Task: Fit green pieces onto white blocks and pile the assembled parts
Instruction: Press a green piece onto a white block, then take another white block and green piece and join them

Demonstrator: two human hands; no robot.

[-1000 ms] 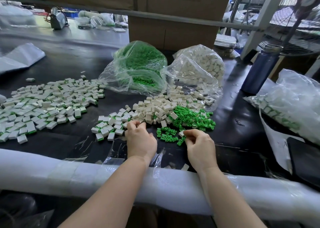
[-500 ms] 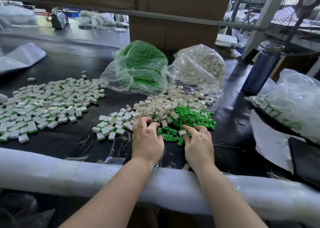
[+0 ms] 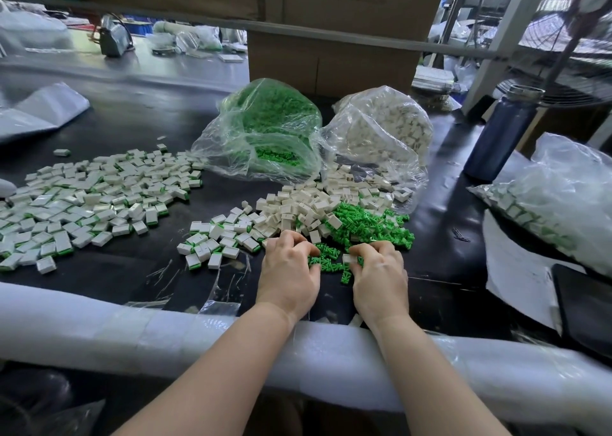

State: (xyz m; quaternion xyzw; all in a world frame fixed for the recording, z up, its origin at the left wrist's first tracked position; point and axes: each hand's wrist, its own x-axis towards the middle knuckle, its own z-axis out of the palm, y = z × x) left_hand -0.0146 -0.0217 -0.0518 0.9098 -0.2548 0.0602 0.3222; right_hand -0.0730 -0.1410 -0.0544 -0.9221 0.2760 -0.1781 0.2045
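My right hand (image 3: 377,275) pinches a small white block (image 3: 348,258) at its fingertips. My left hand (image 3: 287,270) sits close beside it, its thumb and fingers curled onto a green piece (image 3: 314,259) in the scatter between the hands. Just beyond lie a heap of loose green pieces (image 3: 367,223) and a heap of bare white blocks (image 3: 308,205). Assembled white-and-green parts form a small pile (image 3: 215,240) left of my left hand. A much larger pile (image 3: 82,203) spreads at the far left.
Two open plastic bags stand behind, one of green pieces (image 3: 265,127), one of white blocks (image 3: 384,131). A blue bottle (image 3: 500,134) and another bag of parts (image 3: 563,200) are at the right, with paper (image 3: 516,270) and a black slab (image 3: 583,303). A foam-wrapped rail (image 3: 132,323) lines the near edge.
My left hand left the small assembled pile, passed the white blocks, and now sits on the green scatter. My right hand kept the white block and shifted slightly.
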